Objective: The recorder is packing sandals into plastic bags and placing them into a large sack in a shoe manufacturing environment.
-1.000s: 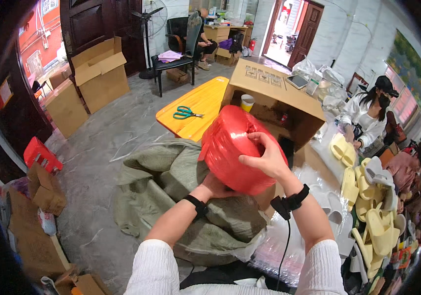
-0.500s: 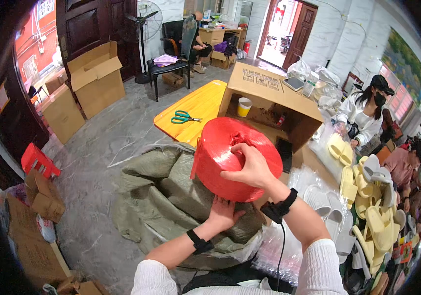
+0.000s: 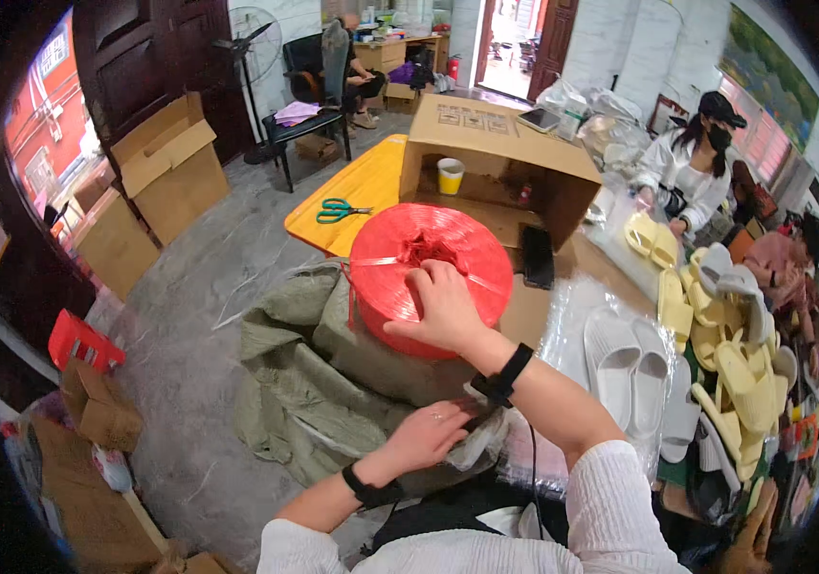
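Your right hand point(image 3: 440, 308), thumb and fingers apart, tops the squat, near-upright roll of red plastic twine point(image 3: 472, 247); your left hand point(image 3: 424, 435), grip unclear, lies farther off, by the green woven sack point(image 3: 295, 359).

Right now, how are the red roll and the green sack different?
The red roll is bright and shiny; the green sack is dull. The roll is round; the sack is crumpled. The right hand touches the roll; the left hand is by the sack. Both sit before the person.
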Demonstrator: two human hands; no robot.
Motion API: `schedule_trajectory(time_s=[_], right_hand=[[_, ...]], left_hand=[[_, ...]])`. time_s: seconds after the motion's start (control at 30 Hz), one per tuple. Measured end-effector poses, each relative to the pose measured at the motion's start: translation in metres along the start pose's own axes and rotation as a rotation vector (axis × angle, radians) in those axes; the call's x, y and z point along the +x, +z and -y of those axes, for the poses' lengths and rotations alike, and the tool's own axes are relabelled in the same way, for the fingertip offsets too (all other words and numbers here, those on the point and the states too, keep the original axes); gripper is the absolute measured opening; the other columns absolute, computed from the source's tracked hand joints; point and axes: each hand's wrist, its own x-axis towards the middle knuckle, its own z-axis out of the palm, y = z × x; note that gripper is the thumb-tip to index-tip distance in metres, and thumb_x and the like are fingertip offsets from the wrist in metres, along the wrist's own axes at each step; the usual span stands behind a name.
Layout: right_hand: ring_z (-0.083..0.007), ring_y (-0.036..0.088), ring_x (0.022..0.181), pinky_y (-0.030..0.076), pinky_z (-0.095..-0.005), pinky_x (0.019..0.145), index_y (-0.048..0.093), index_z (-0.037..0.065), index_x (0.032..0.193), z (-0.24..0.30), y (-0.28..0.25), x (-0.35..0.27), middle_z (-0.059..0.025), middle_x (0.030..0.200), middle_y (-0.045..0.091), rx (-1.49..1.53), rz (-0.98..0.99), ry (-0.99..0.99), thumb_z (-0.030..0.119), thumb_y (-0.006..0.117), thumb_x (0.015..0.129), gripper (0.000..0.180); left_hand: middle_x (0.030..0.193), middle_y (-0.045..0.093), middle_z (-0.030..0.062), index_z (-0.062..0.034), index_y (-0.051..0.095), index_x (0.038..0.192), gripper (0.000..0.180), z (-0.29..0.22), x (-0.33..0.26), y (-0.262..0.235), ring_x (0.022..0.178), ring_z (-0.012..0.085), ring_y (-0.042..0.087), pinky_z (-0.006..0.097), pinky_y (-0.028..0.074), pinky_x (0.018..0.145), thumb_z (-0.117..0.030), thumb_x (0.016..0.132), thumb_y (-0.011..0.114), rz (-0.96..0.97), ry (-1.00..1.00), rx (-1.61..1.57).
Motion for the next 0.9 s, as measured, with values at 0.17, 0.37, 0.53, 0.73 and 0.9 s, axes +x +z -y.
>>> schedule_trajectory(time_s=[0.17,0.37,0.53,0.73,0.9], right_hand=[[-0.0395,0.047,0.126,0.038,-0.0492,0.105,0.055,0.006,0.124,0.038,-0.085,-0.091,-0.0193,0.130,0.051,0.137,0.039,-0.049,0.033,0.078,0.077,0.059],[-0.0327,0.059,0.105,0.047,-0.0431,0.091,0.066,0.009,0.102,0.030,-0.160,-0.248,-0.0113,0.108,0.063,0.216,-0.026,0.200,0.024,0.076,0.080,0.028],[-0.0343,0.061,0.095,0.049,-0.0439,0.083,0.068,0.007,0.100,-0.030,-0.220,-0.328,-0.0127,0.100,0.065,-0.134,-0.186,0.532,0.027,0.076,0.081,0.028],[-0.0374,0.061,0.101,0.050,-0.0447,0.087,0.064,0.001,0.112,-0.134,-0.211,-0.327,-0.0182,0.104,0.064,-0.236,-0.171,0.745,0.046,0.068,0.086,0.052],[-0.0393,0.062,0.102,0.052,-0.0471,0.086,0.059,-0.007,0.115,-0.164,-0.183,-0.289,-0.0251,0.111,0.061,-0.332,0.000,0.813,0.058,0.064,0.086,0.071]], left_hand=[[0.117,0.061,0.0217,-0.0044,0.050,0.136,0.071,-0.017,-0.060,-0.013,0.106,0.0413,0.058,0.046,0.048,0.092,-0.046,0.083,0.073,0.172,-0.161,-0.082],[0.104,0.066,0.0223,-0.0041,0.050,0.134,0.069,-0.056,-0.060,0.025,0.097,0.0405,0.064,0.049,0.052,0.081,-0.050,0.085,0.068,0.778,-0.313,0.131],[0.084,0.068,0.0160,-0.0051,0.067,0.097,0.034,-0.136,0.034,-0.016,0.080,0.0381,0.067,0.045,0.053,0.068,-0.038,0.087,0.069,0.565,-0.098,0.064],[0.130,0.057,0.0220,-0.0015,0.057,0.125,0.049,-0.136,0.116,0.080,0.118,0.0403,0.056,0.045,0.048,0.098,-0.023,0.083,0.073,0.100,0.322,0.217],[0.144,0.046,0.0255,-0.0018,0.042,0.142,0.076,-0.100,0.112,0.125,0.134,0.0420,0.043,0.047,0.038,0.110,-0.035,0.082,0.074,0.385,0.058,0.086]])
